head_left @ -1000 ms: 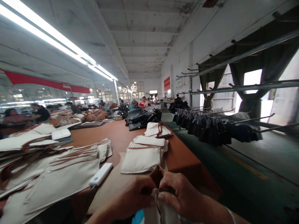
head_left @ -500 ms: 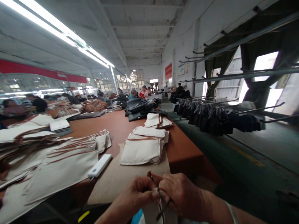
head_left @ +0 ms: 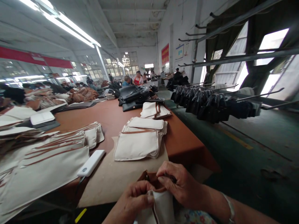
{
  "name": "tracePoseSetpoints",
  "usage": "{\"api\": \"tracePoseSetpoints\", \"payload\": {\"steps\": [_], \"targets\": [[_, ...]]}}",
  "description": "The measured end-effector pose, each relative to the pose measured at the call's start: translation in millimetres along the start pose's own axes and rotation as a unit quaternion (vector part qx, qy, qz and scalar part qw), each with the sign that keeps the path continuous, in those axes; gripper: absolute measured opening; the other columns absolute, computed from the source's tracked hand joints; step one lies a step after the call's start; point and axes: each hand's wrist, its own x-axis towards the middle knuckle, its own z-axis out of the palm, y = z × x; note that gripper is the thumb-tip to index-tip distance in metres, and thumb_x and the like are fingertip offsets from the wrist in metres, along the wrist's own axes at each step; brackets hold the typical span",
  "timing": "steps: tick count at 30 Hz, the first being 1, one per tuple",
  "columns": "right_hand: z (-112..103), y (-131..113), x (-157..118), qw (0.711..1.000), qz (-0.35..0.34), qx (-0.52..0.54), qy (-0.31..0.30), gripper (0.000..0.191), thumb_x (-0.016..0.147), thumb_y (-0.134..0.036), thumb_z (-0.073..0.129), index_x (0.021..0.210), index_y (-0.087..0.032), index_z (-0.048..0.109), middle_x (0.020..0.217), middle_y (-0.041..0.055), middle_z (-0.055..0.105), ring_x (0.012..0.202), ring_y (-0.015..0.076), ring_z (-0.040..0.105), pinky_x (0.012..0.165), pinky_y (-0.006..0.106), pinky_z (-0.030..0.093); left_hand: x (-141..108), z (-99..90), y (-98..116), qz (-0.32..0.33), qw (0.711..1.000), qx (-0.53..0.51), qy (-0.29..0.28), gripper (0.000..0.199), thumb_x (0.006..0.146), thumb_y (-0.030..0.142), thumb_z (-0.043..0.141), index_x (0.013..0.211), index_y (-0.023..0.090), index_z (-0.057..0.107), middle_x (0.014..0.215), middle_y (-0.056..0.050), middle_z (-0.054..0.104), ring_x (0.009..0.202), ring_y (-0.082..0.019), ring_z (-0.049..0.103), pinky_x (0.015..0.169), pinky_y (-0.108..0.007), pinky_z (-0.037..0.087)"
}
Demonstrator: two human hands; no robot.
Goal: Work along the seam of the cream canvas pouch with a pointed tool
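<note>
Close in front of me is a white fabric pouch with brown trim, its brown-lined top edge spread apart. My left hand is closed on the pouch's near left edge, thumb against the white cloth. My right hand is closed at the opposite side of the opening. A small dark tool shows between its fingers, mostly covered, so its kind is unclear. Whether the right fingertips also grip the brown edge cannot be made out. Beyond the hands, a stack of white pouches lies on tan paper.
More white panels with brown edging spread over the left of the brown table. A white power bank with a cable lies beside them. Black bags are piled farther back. A rack of hanging black bags stands right. People sit in the background.
My right hand has lifted slightly and moved away from my left, and the pouch's top edge has opened wider. The dark tool, earlier pointing down across the pouch, is now mostly within the right fingers.
</note>
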Motion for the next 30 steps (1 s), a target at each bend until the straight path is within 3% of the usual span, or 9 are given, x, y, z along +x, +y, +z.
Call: {"api": "tracePoseSetpoints", "payload": {"steps": [4,8,12,15,19,22,24,28,30], "targets": [[0,3,0,0.988,-0.098,-0.115,-0.014,0.013,0.095,-0.016,0.043,0.095,-0.016,0.056,0.085,0.0069,0.060,0.080,0.0178,0.053,0.070,0.030,0.041,5,-6.7,-1,-0.005,1.000,0.003,0.026,0.037,0.063,0.039,0.086,0.081,0.010,0.071,0.070,-0.005,0.065,0.061,-0.012,0.053,0.059,-0.022,0.036],[12,9,-4,0.970,-0.160,-0.173,-0.058,0.026,0.098,-0.024,0.035,0.090,-0.014,0.057,0.078,0.0087,0.060,0.074,0.0199,0.053,0.065,0.032,0.042,10,-13.8,-5,0.005,0.999,0.037,0.029,0.045,0.064,0.048,0.086,0.082,0.010,0.071,0.071,-0.005,0.065,0.061,-0.011,0.051,0.058,-0.022,0.032],[23,19,-5,0.964,-0.155,-0.206,-0.060,0.031,0.097,-0.025,0.033,0.086,-0.013,0.059,0.077,0.0097,0.060,0.076,0.0219,0.055,0.068,0.034,0.044,12,-17.6,-3,0.009,0.995,0.096,0.013,0.051,0.066,0.055,0.082,0.085,0.009,0.070,0.071,-0.004,0.062,0.062,-0.011,0.046,0.058,-0.022,0.030],[25,19,-3,0.963,-0.135,-0.213,-0.094,0.020,0.091,-0.019,0.042,0.083,-0.012,0.059,0.078,0.0087,0.060,0.076,0.0208,0.054,0.070,0.033,0.045,11,-16.1,4,0.004,0.989,0.149,-0.006,0.058,0.068,0.064,0.077,0.084,0.009,0.068,0.072,-0.004,0.058,0.063,-0.011,0.042,0.056,-0.023,0.028],[18,17,8,0.949,-0.137,-0.251,-0.134,0.003,0.078,-0.014,0.054,0.078,-0.013,0.056,0.073,0.0062,0.057,0.069,0.0191,0.049,0.060,0.032,0.039,9,-11.9,13,0.008,0.975,0.218,-0.029,0.061,0.072,0.071,0.068,0.076,0.011,0.061,0.066,0.000,0.045,0.061,-0.011,0.033,0.054,-0.025,0.022],[4,20,24,0.965,-0.070,-0.167,-0.189,0.015,0.066,-0.010,0.055,0.081,-0.013,0.056,0.074,0.0030,0.055,0.064,0.0143,0.046,0.054,0.027,0.035,9,-8.9,14,0.012,0.976,0.208,-0.068,0.054,0.077,0.067,0.067,0.077,0.014,0.058,0.069,0.000,0.043,0.061,-0.011,0.031,0.054,-0.027,0.019],[-8,24,36,0.968,0.036,-0.057,-0.241,0.015,0.066,-0.009,0.052,0.080,-0.014,0.056,0.072,-0.0004,0.055,0.060,0.0104,0.046,0.053,0.022,0.035,8,-6.8,14,0.013,0.982,0.177,-0.070,0.051,0.077,0.064,0.068,0.077,0.014,0.057,0.070,0.000,0.041,0.062,-0.011,0.029,0.056,-0.028,0.018],[-21,32,47,0.908,0.244,0.144,-0.309,0.010,0.073,-0.013,0.053,0.080,-0.015,0.059,0.064,-0.0053,0.052,0.052,0.0067,0.041,0.046,0.016,0.032,9,-6.0,8,-0.002,0.995,0.090,-0.038,0.048,0.072,0.058,0.076,0.071,0.015,0.055,0.065,0.001,0.043,0.058,-0.009,0.029,0.056,-0.027,0.018],[-21,34,45,0.897,0.282,0.176,-0.291,0.008,0.073,-0.014,0.055,0.079,-0.014,0.059,0.061,-0.0059,0.050,0.051,0.0066,0.039,0.045,0.016,0.030,10,-8.1,3,-0.019,0.999,0.032,-0.010,0.043,0.068,0.051,0.082,0.074,0.015,0.059,0.065,0.001,0.050,0.055,-0.009,0.035,0.054,-0.025,0.020]]}}
